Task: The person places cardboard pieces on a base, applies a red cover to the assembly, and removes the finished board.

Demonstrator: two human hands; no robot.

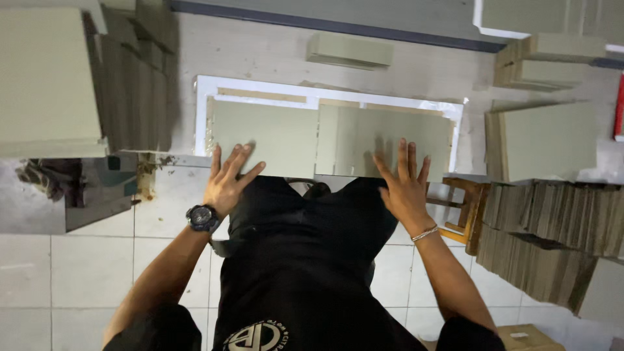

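Grey-green boards: two flat panels lie side by side on a white sheet [201, 110] at the bench edge, left panel [266, 136] & right panel [383, 140] touching at the middle. Left hand [227, 182], w/ black watch, fingers spread, pressed flat on left panel's near edge; right hand [403, 185], w/ thin bracelet, spread flat on right panel. Stacks of same boards [552, 221] at right, more upper left [45, 78]. Wooden stool [465, 208] just right. Floor: pale tiles [84, 273].

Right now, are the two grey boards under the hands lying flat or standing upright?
Flat: both grey boards lie on the white sheet, palms pressed on top.
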